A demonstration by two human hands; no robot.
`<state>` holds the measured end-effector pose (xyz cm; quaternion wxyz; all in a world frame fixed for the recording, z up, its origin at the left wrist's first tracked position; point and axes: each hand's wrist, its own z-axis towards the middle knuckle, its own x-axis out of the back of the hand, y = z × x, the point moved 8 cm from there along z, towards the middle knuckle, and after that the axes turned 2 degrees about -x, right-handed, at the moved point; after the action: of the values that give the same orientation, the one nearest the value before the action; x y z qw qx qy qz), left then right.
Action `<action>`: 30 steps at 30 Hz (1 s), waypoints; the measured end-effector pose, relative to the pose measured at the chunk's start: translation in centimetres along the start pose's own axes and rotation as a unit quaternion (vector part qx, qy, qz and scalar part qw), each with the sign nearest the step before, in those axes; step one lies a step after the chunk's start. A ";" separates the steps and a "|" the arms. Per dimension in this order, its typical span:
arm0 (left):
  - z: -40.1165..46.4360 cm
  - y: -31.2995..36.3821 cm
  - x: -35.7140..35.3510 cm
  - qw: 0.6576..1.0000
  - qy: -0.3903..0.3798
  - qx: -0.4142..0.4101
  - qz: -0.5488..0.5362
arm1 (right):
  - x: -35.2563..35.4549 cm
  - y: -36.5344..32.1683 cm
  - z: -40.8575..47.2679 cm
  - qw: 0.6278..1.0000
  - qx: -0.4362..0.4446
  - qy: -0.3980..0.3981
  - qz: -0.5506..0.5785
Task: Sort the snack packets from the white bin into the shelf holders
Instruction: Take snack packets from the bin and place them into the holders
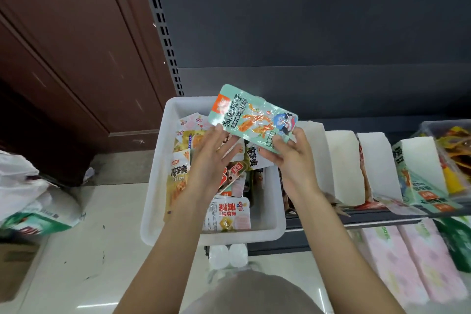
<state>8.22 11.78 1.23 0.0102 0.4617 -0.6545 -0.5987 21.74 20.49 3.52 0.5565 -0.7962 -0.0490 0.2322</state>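
While the right hand [293,158] pinches a mint-green snack packet [253,116] by its lower edge above the white bin's [158,186] far right corner, the left hand [211,155] touches it with straight fingers. More packets fill the bin; white shelf holders [346,166] stand along the shelf at its right.

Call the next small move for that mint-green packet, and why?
Probably carry the mint-green packet right to the holder with matching green packets. The right hand pinches its lower corner above the white bin; the left hand only touches its edge with straight fingers.
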 end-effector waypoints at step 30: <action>0.1 -16.0 -29.0 0.726 -0.249 -0.263 0.585 | 37.3 -17.2 -9.4 0.766 0.263 0.360 -0.463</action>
<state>34.31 32.05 4.18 0.3161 -0.1998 -0.5898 -0.7157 61.92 31.35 9.94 0.7606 -0.5249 -0.1446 -0.3536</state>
